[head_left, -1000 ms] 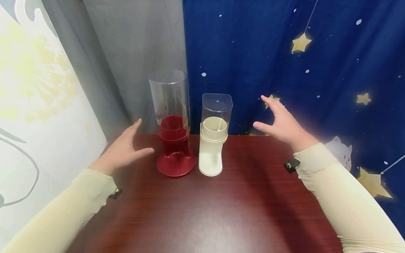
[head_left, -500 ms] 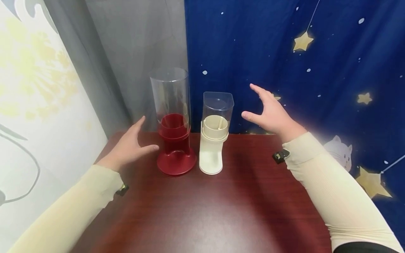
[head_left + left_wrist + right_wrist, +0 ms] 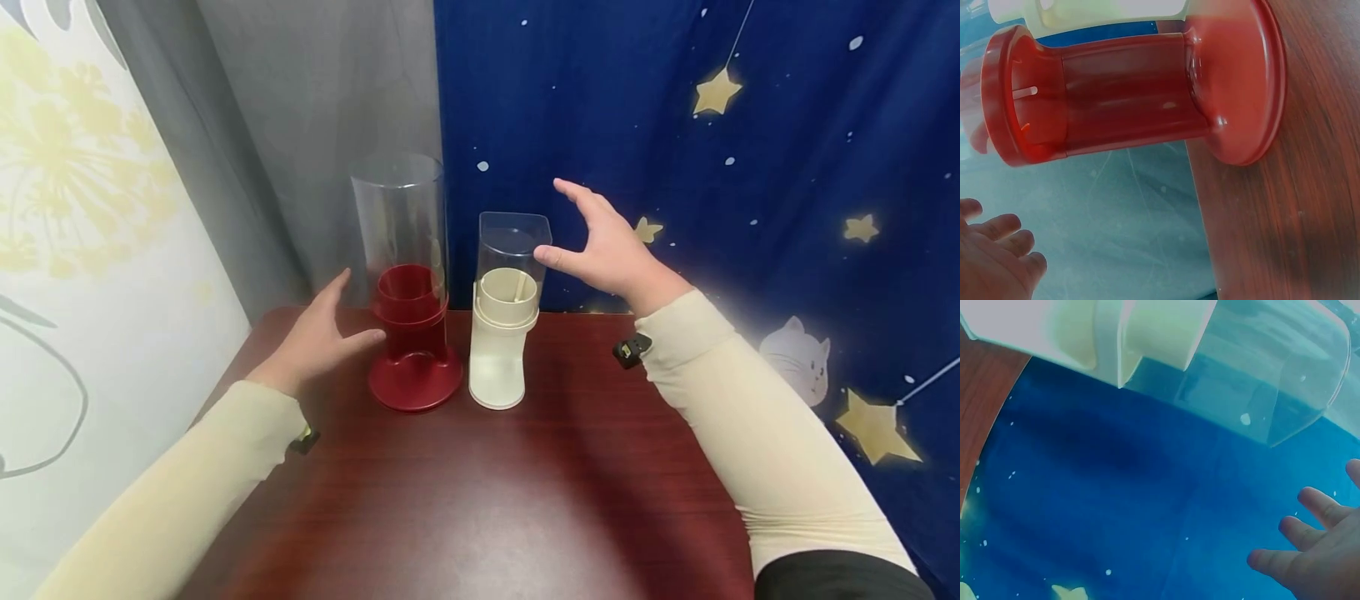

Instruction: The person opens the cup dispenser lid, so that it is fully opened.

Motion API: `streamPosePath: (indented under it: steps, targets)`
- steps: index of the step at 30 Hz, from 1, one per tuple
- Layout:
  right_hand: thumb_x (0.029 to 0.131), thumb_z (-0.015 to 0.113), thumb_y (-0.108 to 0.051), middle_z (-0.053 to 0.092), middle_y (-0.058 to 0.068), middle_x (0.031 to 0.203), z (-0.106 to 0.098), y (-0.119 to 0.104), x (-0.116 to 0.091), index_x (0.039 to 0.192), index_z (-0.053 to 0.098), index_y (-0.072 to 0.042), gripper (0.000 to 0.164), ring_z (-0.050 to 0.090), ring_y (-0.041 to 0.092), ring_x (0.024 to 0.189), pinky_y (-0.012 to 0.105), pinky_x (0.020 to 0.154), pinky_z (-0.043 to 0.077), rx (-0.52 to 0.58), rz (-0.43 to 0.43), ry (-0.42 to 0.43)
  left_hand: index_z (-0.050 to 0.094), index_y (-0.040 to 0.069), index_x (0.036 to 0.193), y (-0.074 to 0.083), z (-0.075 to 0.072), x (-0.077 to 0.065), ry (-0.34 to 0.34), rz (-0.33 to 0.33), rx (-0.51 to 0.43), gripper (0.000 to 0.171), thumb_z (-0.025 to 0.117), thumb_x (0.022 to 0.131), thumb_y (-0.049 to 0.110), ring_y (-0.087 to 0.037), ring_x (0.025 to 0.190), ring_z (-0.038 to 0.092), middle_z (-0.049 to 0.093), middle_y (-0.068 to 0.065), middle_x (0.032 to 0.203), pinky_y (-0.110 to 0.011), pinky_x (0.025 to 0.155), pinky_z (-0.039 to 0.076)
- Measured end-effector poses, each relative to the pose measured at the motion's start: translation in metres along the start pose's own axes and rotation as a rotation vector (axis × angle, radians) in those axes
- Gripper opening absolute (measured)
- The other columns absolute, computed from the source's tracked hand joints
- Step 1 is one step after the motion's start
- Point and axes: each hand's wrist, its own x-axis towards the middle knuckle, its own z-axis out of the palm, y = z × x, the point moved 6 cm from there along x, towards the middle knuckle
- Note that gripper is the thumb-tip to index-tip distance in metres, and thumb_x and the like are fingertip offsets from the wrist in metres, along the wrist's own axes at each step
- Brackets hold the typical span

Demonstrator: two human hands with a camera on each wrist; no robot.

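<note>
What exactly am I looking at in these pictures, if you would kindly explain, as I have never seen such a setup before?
There is no machine here, just a person's bare left hand and right hand. The wide view is taken from the person's head, looking forward and down; the closer views are taken from each wrist. On the reddish wooden table stand two dispensers with clear upper containers: a taller red dispenser and a shorter cream dispenser beside it. The left hand is nearer the red one, the right nearer the cream one. Neither holds anything.
</note>
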Motion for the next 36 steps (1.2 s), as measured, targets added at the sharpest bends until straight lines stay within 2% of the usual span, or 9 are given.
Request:
streamPosePath:
  steps: [12,17,23,30,34,36]
  targets:
    - [0.090,0.076,-0.059,0.025,-0.005,0.174,0.007,-0.025,0.017,0.169,0.022,-0.035,0.099,0.024,0.024,0.161,0.061,0.127,0.027,0.028,-0.062,0.014,-0.002,0.036,0.170,0.009,0.008,0.009,0.016,-0.059,-0.137,0.122,0.080,0.084,0.064,-0.039,0.162,0.017,0.011,-0.004,0.178,-0.072,0.114,0.038]
    - [0.088,0.076,-0.062,0.024,-0.008,0.174,0.015,-0.037,0.024,0.168,0.022,-0.038,0.100,0.025,0.021,0.160,0.059,0.127,0.028,0.042,-0.067,0.005,-0.001,0.034,0.170,0.011,0.012,0.016,0.041,-0.024,-0.177,0.123,0.082,0.083,0.062,-0.038,0.162,0.019,0.012,-0.004,0.178,-0.068,0.117,0.038]
    - [0.087,0.076,-0.064,0.023,-0.013,0.174,0.023,-0.051,0.033,0.168,0.022,-0.038,0.101,0.025,0.017,0.160,0.055,0.127,0.029,0.075,-0.075,0.011,0.003,0.036,0.170,0.011,0.020,0.024,0.051,0.016,-0.265,0.120,0.085,0.084,0.056,-0.039,0.154,0.038,0.020,-0.004,0.176,-0.061,0.116,0.043]
    - [0.086,0.075,-0.066,0.023,-0.015,0.173,0.034,-0.065,0.040,0.167,0.022,-0.042,0.100,0.025,0.015,0.160,0.055,0.127,0.030,0.109,-0.062,0.003,-0.002,0.042,0.169,0.008,0.028,0.027,0.069,0.000,-0.311,0.125,0.088,0.082,0.054,-0.034,0.158,0.030,0.020,-0.001,0.175,-0.063,0.117,0.042]
    - [0.087,0.075,-0.065,0.024,-0.013,0.173,0.040,-0.073,0.045,0.167,0.023,-0.041,0.099,0.025,0.012,0.159,0.052,0.127,0.030,0.122,-0.079,0.011,0.002,0.046,0.167,0.009,0.033,0.030,0.079,0.020,-0.367,0.126,0.092,0.078,0.050,-0.030,0.155,0.034,0.028,0.002,0.171,-0.061,0.113,0.047]
    - [0.087,0.076,-0.064,0.023,-0.013,0.173,0.043,-0.077,0.048,0.167,0.023,-0.041,0.099,0.025,0.011,0.159,0.049,0.128,0.030,0.133,-0.089,0.013,0.003,0.045,0.167,0.009,0.035,0.032,0.087,0.037,-0.383,0.126,0.093,0.078,0.047,-0.028,0.153,0.038,0.032,0.001,0.168,-0.059,0.112,0.049]
